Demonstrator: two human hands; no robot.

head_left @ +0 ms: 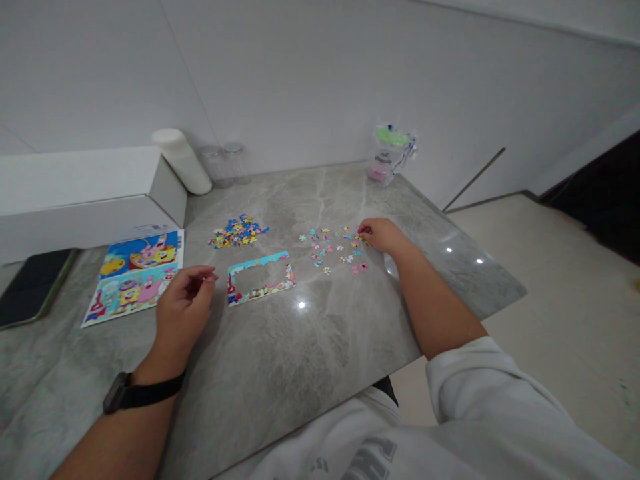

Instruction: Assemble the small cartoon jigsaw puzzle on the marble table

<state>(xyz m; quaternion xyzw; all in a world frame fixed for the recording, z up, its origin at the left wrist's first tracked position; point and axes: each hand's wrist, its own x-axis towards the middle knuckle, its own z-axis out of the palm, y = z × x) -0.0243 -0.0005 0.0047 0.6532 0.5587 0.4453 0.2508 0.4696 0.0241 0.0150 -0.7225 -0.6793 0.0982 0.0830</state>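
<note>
A rectangular puzzle border [255, 295] lies on the grey marbled table, its middle open. Behind it is a heap of blue and yellow puzzle pieces [239, 233]. Several loose pieces [329, 249] are spread out to the right of the border. My right hand [380, 235] is at the right edge of these loose pieces, fingertips pinched together; what they hold, if anything, is too small to tell. My left hand [187, 300] hovers left of the border with thumb and fingers apart, holding nothing. Beneath and beside it lies a colourful picture sheet [137, 273].
At the far left are a dark phone [34, 285] and a white box [85, 193]. A white bottle [183, 162] and two clear glasses [237, 164] stand by the wall. A plastic bag with green and pink contents [391, 155] sits at the back right.
</note>
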